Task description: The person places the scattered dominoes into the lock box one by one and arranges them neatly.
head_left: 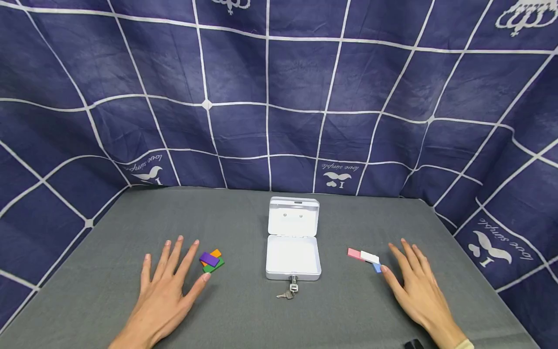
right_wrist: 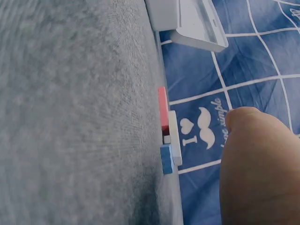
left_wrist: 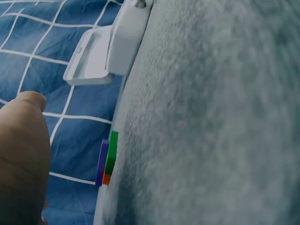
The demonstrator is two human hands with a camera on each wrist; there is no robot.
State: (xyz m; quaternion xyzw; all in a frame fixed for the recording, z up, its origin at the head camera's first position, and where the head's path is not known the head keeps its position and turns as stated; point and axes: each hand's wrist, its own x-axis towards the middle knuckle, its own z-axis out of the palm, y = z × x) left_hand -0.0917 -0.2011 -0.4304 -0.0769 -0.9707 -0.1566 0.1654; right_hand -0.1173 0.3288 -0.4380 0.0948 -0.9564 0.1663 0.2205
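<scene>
A small white metal cash box stands in the middle of the grey table with its lid raised at the back. In its front lock sits a key, and a second key hangs from it onto the cloth. My left hand is spread, fingers straight, just left of a little pile of blocks: purple, green and orange. On the other side my right hand lies with fingers extended, its thumb close by a blue block. A white block overlaps the blue one and a pink block.
Grey cloth covers the table. Behind it and along both sides hangs a dark blue curtain with white grid lines. A small black object pokes in at the bottom edge near the right wrist.
</scene>
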